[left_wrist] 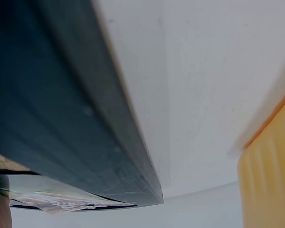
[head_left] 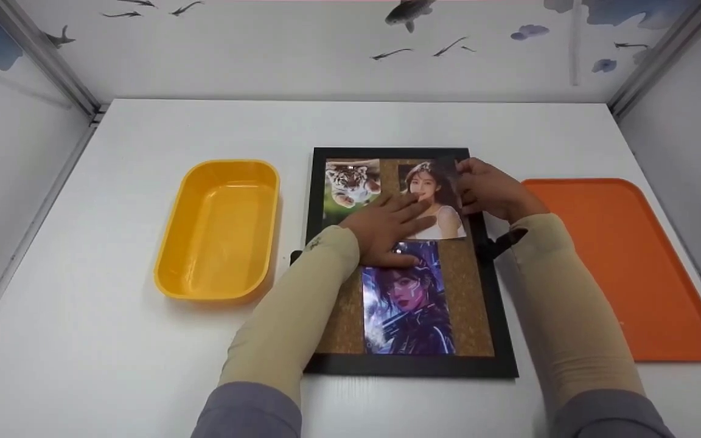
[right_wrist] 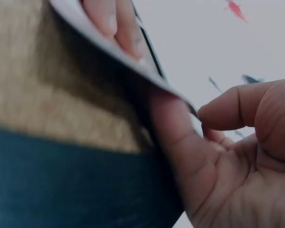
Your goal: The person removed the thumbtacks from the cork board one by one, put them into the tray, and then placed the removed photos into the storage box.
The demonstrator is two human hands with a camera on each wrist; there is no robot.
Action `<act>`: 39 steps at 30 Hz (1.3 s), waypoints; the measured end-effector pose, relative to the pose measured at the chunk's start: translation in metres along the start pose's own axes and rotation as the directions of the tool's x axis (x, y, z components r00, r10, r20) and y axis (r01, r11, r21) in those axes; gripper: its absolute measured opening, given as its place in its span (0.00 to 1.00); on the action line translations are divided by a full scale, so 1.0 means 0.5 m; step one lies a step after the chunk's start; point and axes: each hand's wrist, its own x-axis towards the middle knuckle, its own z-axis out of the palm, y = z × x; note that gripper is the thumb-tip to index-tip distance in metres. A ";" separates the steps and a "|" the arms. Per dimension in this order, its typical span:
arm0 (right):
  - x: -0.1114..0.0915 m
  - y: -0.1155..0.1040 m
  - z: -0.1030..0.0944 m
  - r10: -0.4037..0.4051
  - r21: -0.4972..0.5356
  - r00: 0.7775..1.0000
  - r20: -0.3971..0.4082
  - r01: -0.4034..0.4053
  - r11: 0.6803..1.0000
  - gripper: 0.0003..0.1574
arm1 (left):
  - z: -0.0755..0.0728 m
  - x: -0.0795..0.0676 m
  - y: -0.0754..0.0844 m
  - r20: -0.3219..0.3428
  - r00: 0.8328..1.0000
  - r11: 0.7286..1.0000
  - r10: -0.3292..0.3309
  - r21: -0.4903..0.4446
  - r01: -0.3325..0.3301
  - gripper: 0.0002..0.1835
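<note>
A black-framed cork board (head_left: 473,304) lies on the table with three photo prints on it. The print of a person in a white top (head_left: 448,225) is at upper right, the tiger cub print (head_left: 350,182) at upper left, and a purple illustrated print (head_left: 408,322) below. My left hand (head_left: 384,228) rests with spread fingers across the middle, over the lower left of the upper-right print. At that print's right edge, my right hand (head_left: 496,190) pinches it; the right wrist view shows the print's edge (right_wrist: 109,50) bowed up off the cork.
Left of the board stands a yellow plastic tub (head_left: 219,237). An orange tray (head_left: 636,267) lies at the right, partly behind the right forearm. The white table (head_left: 101,340) meets printed panels at the back and sides.
</note>
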 end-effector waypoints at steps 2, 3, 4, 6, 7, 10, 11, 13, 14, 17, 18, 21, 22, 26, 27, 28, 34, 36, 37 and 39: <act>0.001 0.004 -0.003 -0.008 0.020 1.000 -0.007 0.008 1.000 0.19 | -0.001 0.001 0.000 -0.003 1.000 1.000 0.001 0.000 -0.001 0.48; 0.002 0.005 -0.003 -0.013 0.033 1.000 -0.007 0.013 0.999 0.17 | -0.001 0.001 0.000 -0.003 1.000 1.000 0.000 0.003 0.000 0.48; 0.002 0.007 -0.004 -0.019 0.046 1.000 -0.006 0.019 0.999 0.16 | -0.002 0.001 0.000 -0.004 1.000 1.000 -0.003 0.006 0.003 0.48; 0.003 0.009 -0.004 -0.027 0.072 1.000 -0.006 0.027 0.997 0.14 | -0.002 0.002 0.000 -0.003 1.000 1.000 -0.007 0.007 0.007 0.48; 0.003 0.010 -0.004 -0.029 0.082 1.000 -0.009 0.029 0.996 0.13 | -0.002 0.003 0.000 -0.003 1.000 1.000 -0.006 0.007 0.006 0.48; 0.002 0.012 -0.005 -0.027 0.097 1.000 -0.014 0.028 0.995 0.11 | -0.001 0.006 0.001 -0.002 1.000 1.000 -0.002 -0.003 0.002 0.48; 0.002 0.013 -0.005 -0.023 0.101 1.000 -0.016 0.025 0.995 0.11 | -0.001 0.007 0.001 0.000 1.000 1.000 0.001 -0.008 -0.001 0.48; 0.001 0.014 -0.005 -0.017 0.094 1.000 -0.021 0.019 0.995 0.10 | -0.001 0.007 0.002 0.004 1.000 1.000 0.004 -0.010 -0.004 0.48; 0.002 0.014 -0.004 -0.014 0.092 1.000 -0.024 0.017 0.996 0.10 | -0.002 0.006 0.002 0.006 1.000 1.000 0.003 -0.008 -0.003 0.48; 0.003 0.013 -0.002 -0.009 0.085 0.999 -0.038 0.013 0.996 0.10 | -0.003 0.006 0.000 0.013 1.000 1.000 0.005 0.004 -0.005 0.48; 0.004 0.013 -0.002 -0.007 0.080 0.999 -0.044 0.010 0.997 0.10 | -0.004 0.006 0.000 0.015 1.000 1.000 0.007 0.008 -0.007 0.48; 0.005 0.013 0.000 -0.002 0.077 0.998 -0.056 0.006 0.997 0.11 | -0.009 0.007 -0.001 0.027 1.000 1.000 0.013 0.011 -0.013 0.48; 0.007 0.014 0.001 -0.001 0.075 0.998 -0.060 0.005 0.997 0.11 | -0.012 0.007 -0.001 0.034 0.999 1.000 0.012 0.012 -0.013 0.49; 0.011 0.015 0.005 -0.006 0.068 0.998 -0.060 0.010 0.998 0.10 | -0.031 0.008 0.000 0.079 0.997 1.000 -0.006 0.024 0.004 0.50; 0.012 0.015 0.006 -0.007 0.068 0.998 -0.060 0.011 0.998 0.10 | -0.038 0.009 0.001 0.095 0.995 1.000 -0.014 0.024 0.012 0.51; 0.013 0.015 0.007 -0.007 0.066 0.998 -0.061 0.011 0.998 0.10 | -0.045 0.009 0.003 0.112 0.993 1.000 -0.024 0.020 0.022 0.51; 0.015 0.014 0.006 -0.003 0.071 0.998 -0.062 0.007 0.997 0.10 | -0.085 0.015 0.024 0.177 0.981 0.995 -0.082 -0.042 0.091 0.49; 0.014 0.013 0.006 0.000 0.069 0.998 -0.060 0.004 0.998 0.10 | -0.093 0.018 0.033 0.169 0.980 0.992 -0.107 -0.049 0.117 0.45; 0.013 0.013 0.006 0.003 0.071 0.998 -0.060 0.002 0.997 0.10 | -0.097 0.019 0.038 0.161 0.980 0.990 -0.121 -0.055 0.131 0.44; 0.010 0.012 0.005 0.007 0.071 0.998 -0.057 -0.003 0.997 0.10 | -0.104 0.020 0.049 0.139 0.980 0.986 -0.144 -0.061 0.153 0.39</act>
